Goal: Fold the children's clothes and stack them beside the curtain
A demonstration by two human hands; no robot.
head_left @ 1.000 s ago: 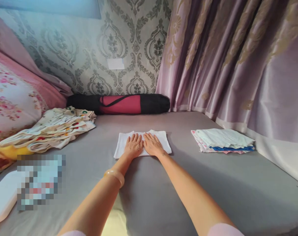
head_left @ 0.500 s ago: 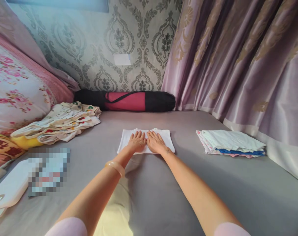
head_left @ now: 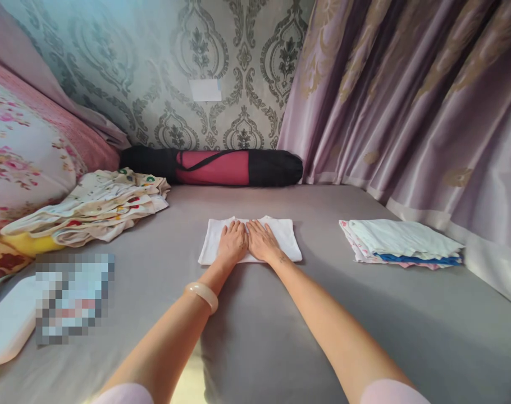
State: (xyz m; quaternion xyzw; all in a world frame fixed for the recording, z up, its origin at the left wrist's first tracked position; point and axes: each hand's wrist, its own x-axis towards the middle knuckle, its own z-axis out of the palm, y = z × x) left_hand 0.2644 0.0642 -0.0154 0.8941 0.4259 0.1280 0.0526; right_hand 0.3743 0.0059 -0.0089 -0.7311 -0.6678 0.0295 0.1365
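A folded white garment lies flat on the grey bed sheet, its upper edge showing two small raised corners. My left hand rests palm down on the garment's left half, fingers stretched forward. Close beside it, my right hand also presses flat on the cloth, with the thumb sides of both hands nearly touching. Neither hand grips anything. A pale bangle circles my left forearm. The middle of the garment is partly hidden under the hands.
On the right lies a stack of folded clothes. At the left are a pile of patterned clothes, a floral pillow, a white object and a blurred packet. A black-and-red cylindrical bag lies along the wall.
The view has shifted slightly downward and to the right. Both hands stay flat on the white garment; the right hand has slid a little left, closer to the left one.
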